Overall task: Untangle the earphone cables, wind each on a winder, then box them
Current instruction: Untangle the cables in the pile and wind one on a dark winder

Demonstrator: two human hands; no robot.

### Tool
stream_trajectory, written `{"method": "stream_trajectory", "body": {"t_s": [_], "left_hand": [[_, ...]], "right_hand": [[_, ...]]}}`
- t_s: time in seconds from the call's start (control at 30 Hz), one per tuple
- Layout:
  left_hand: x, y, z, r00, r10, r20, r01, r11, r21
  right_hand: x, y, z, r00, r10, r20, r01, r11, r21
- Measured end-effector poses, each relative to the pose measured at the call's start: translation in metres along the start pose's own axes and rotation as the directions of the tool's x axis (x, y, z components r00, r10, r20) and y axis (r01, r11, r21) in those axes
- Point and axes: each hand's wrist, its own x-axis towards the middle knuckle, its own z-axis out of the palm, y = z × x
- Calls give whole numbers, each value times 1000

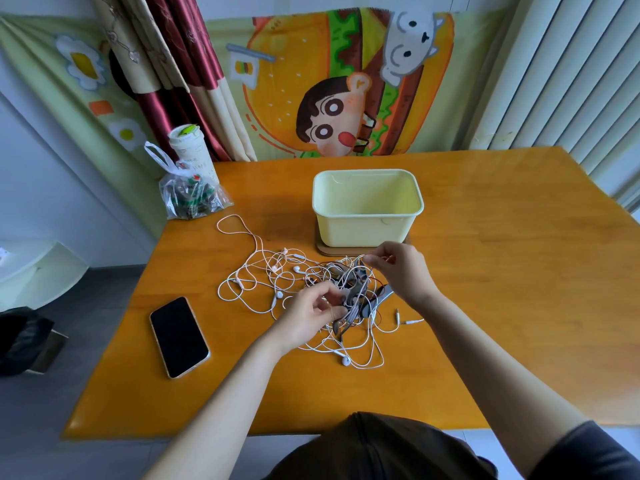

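Observation:
A tangle of white earphone cables lies in the middle of the orange table, with grey strap-like winders caught in its right part. My left hand pinches cables and a grey winder at the heap's near side. My right hand pinches a white cable at the heap's far right, just in front of the box. The pale yellow plastic box stands open and empty behind the heap on a brown lid. Loose jack plugs lie to the right.
A black phone lies face up at the left. A clear plastic bag and a white cup stand at the table's back left corner. A curtain and a cartoon cloth hang behind.

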Motion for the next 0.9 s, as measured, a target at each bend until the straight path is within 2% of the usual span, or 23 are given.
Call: {"method": "stream_trajectory", "body": {"t_s": [0.17, 0.33, 0.6, 0.67, 0.73, 0.83, 0.9], "left_hand": [[-5, -6, -4, 999, -35, -10, 34, 999, -41], [-5, -10, -4, 995, -75, 63, 76, 997, -2], [-7, -10, -4, 987, -126, 99, 127, 992, -10], [-10, -4, -1, 993, -79, 93, 86, 993, -79], [-10, 5, 2, 998, -43, 44, 52, 974, -220], [-4, 19, 6, 992, -83, -94, 25, 866, -500], [3, 24, 8, 976, -131, -172, -3, 788, -616]], "right_hand": [[-1, 5, 4, 1000, 10, -25, -10, 1000, 11], [-4, 4, 9, 998, -21, -65, 22, 1000, 17], [-10, 7, 14, 994, 8, -105, -3, 999, 50], [-10, 6, 14, 993, 33, -116, -26, 998, 60], [-11, 4, 15, 992, 60, -109, -52, 996, 78], [-16, 1, 23, 992, 92, -91, -82, 990, 115], [-21, 1, 31, 993, 99, -67, -88, 983, 160]]}}
